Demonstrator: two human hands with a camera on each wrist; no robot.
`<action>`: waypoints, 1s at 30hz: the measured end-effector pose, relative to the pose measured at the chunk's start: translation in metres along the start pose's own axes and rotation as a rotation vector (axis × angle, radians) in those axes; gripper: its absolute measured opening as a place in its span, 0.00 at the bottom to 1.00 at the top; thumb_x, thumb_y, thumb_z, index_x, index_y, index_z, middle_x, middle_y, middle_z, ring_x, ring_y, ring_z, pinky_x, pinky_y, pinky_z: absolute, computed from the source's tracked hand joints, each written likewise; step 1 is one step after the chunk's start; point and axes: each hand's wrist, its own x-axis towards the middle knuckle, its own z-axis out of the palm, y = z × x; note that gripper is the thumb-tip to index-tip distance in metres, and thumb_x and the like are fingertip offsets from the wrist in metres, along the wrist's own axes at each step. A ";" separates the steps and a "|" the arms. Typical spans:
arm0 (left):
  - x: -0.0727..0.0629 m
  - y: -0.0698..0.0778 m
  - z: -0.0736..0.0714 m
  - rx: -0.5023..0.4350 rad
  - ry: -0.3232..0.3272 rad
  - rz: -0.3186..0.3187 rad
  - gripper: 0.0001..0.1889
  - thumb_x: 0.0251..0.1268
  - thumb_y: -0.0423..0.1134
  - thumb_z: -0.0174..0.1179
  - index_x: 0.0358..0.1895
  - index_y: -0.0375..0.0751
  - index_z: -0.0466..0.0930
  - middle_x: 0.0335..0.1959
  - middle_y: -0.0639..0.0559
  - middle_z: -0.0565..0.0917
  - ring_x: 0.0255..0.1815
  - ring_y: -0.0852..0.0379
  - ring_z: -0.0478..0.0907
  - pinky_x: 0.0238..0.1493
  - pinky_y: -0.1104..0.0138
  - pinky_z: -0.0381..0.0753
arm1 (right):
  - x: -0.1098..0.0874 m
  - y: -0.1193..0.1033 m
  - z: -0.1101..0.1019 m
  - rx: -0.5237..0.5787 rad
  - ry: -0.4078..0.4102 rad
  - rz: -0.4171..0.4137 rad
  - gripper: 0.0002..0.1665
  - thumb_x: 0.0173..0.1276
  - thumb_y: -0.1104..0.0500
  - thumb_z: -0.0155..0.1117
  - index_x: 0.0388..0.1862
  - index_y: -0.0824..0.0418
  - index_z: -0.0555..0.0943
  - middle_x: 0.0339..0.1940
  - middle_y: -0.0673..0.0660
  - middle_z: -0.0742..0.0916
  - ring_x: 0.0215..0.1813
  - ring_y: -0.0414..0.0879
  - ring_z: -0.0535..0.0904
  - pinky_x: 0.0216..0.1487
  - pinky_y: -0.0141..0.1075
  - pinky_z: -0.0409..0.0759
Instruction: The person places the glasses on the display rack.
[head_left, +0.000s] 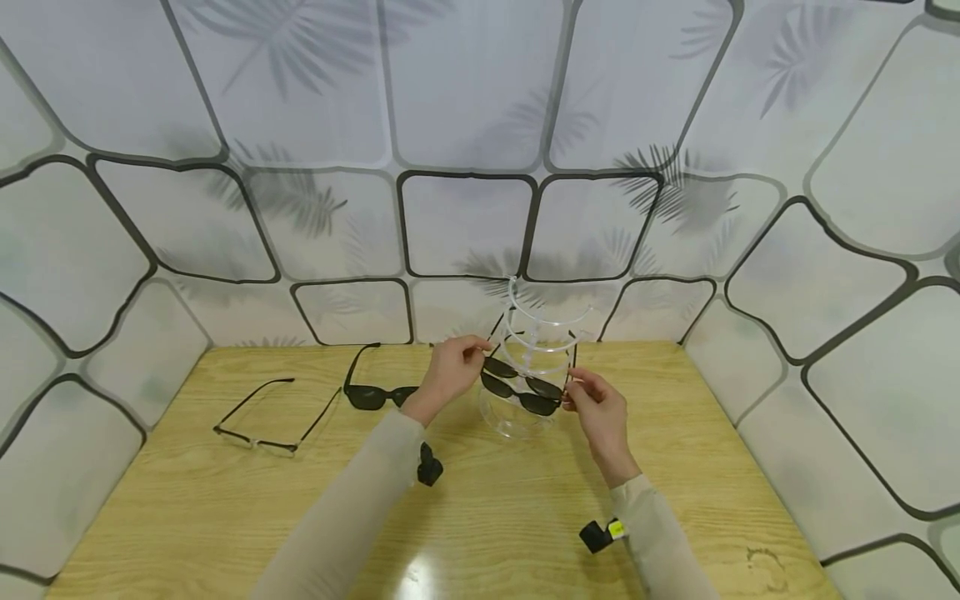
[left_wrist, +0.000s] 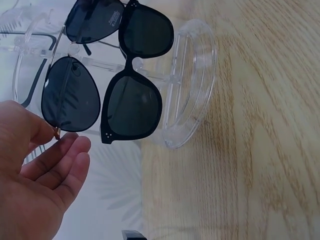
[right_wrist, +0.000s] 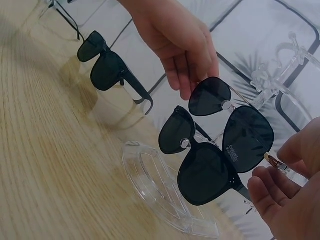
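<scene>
Both hands hold thin metal-framed sunglasses [left_wrist: 71, 95] by the two ends of the frame, at a clear acrylic display stand [head_left: 504, 423]. The left hand [head_left: 452, 371] pinches one end near the hinge. At the other end, the right hand [head_left: 602, 417] pinches the golden-brown hinge area between thumb and fingers. Just below, a black-framed pair of sunglasses [right_wrist: 205, 175] rests on the stand, lenses facing the person. In the head view the two pairs overlap, so whether the held pair touches the stand's bar is hard to tell.
Left of the stand, black sunglasses [head_left: 367, 397] lie on the wooden table [head_left: 480, 533], partly behind the left hand. Farther left are half-rimmed eyeglasses [head_left: 292, 448] with temples spread. A patterned curtain [head_left: 465, 225] surrounds the table's back and sides.
</scene>
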 end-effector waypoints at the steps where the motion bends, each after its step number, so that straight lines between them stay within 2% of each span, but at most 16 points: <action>1: -0.001 0.000 0.000 -0.007 0.001 -0.002 0.17 0.79 0.32 0.52 0.58 0.39 0.88 0.55 0.41 0.90 0.49 0.46 0.88 0.51 0.52 0.86 | 0.000 0.000 0.000 -0.001 -0.001 -0.001 0.17 0.77 0.69 0.62 0.61 0.74 0.82 0.32 0.49 0.88 0.33 0.36 0.86 0.38 0.29 0.88; 3: -0.002 0.000 -0.001 -0.025 0.003 -0.010 0.17 0.79 0.32 0.52 0.59 0.40 0.88 0.55 0.42 0.90 0.50 0.46 0.88 0.50 0.53 0.86 | 0.000 0.000 -0.001 -0.002 -0.005 0.002 0.17 0.77 0.69 0.62 0.62 0.74 0.82 0.33 0.50 0.89 0.33 0.36 0.86 0.38 0.29 0.88; 10: -0.011 -0.001 -0.007 -0.039 0.021 -0.001 0.18 0.79 0.33 0.54 0.64 0.44 0.86 0.47 0.44 0.91 0.44 0.48 0.87 0.47 0.55 0.86 | -0.003 -0.001 -0.004 -0.056 0.016 -0.011 0.17 0.77 0.67 0.63 0.62 0.70 0.84 0.35 0.48 0.88 0.36 0.38 0.86 0.41 0.31 0.88; 12: -0.014 -0.001 -0.009 -0.039 0.020 -0.004 0.17 0.80 0.34 0.55 0.65 0.44 0.85 0.47 0.44 0.91 0.45 0.48 0.87 0.49 0.54 0.87 | -0.005 -0.002 -0.004 -0.085 0.050 -0.034 0.16 0.77 0.66 0.64 0.61 0.69 0.85 0.36 0.48 0.87 0.36 0.38 0.86 0.41 0.31 0.88; 15: -0.018 -0.001 -0.014 -0.043 0.029 -0.009 0.17 0.80 0.34 0.56 0.64 0.44 0.85 0.49 0.44 0.91 0.48 0.47 0.88 0.52 0.52 0.87 | -0.010 -0.005 -0.004 -0.121 0.096 -0.092 0.16 0.77 0.64 0.65 0.59 0.68 0.86 0.40 0.53 0.88 0.35 0.34 0.84 0.42 0.31 0.88; 19: -0.026 -0.002 -0.020 -0.044 0.057 -0.018 0.16 0.79 0.34 0.57 0.63 0.43 0.86 0.50 0.43 0.90 0.50 0.45 0.88 0.54 0.51 0.87 | -0.018 -0.013 -0.001 -0.117 0.106 -0.166 0.16 0.77 0.62 0.66 0.58 0.70 0.85 0.44 0.61 0.88 0.35 0.30 0.82 0.41 0.27 0.86; 27: -0.048 -0.006 -0.038 -0.017 0.116 -0.068 0.15 0.77 0.36 0.60 0.61 0.44 0.86 0.48 0.45 0.91 0.48 0.46 0.88 0.54 0.50 0.87 | -0.034 -0.026 0.013 -0.054 0.061 -0.188 0.12 0.76 0.65 0.67 0.54 0.70 0.86 0.37 0.49 0.87 0.35 0.38 0.85 0.38 0.27 0.85; 30: -0.055 -0.010 -0.047 -0.002 0.153 -0.077 0.14 0.75 0.36 0.60 0.58 0.42 0.87 0.46 0.44 0.91 0.46 0.45 0.88 0.52 0.50 0.87 | -0.038 -0.026 0.019 -0.046 0.027 -0.191 0.12 0.76 0.65 0.67 0.54 0.71 0.86 0.37 0.51 0.87 0.35 0.38 0.85 0.38 0.28 0.85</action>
